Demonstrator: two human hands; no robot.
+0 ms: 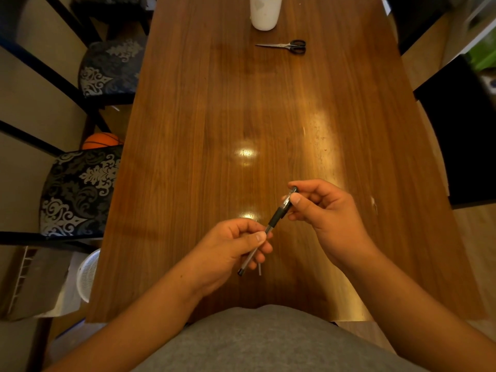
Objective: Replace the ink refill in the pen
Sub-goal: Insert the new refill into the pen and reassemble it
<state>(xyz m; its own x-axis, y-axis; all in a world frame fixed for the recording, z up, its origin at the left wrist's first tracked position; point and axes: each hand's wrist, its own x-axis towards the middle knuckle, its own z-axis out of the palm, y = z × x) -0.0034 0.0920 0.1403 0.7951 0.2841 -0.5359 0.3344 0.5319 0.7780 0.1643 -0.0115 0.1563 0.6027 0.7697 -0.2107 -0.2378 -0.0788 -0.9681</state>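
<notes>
A clear pen [273,220] with a black grip and black end plug slants above the near part of the wooden table [214,116]. My left hand [233,248] pinches its clear barrel between thumb and fingers, the black end plug sticking out below the hand. My right hand [322,210] grips the pen's upper end, where the cap and clip are. A thin pale refill [259,269] pokes out under my left fingers; whether that hand holds it or it lies on the table I cannot tell.
Black-handled scissors [285,46] lie at the far middle of the table. A white cylindrical container [265,12] stands behind them. Patterned chairs [77,189] line the left side, with an orange basketball [100,140] and a white basket [88,275] on the floor.
</notes>
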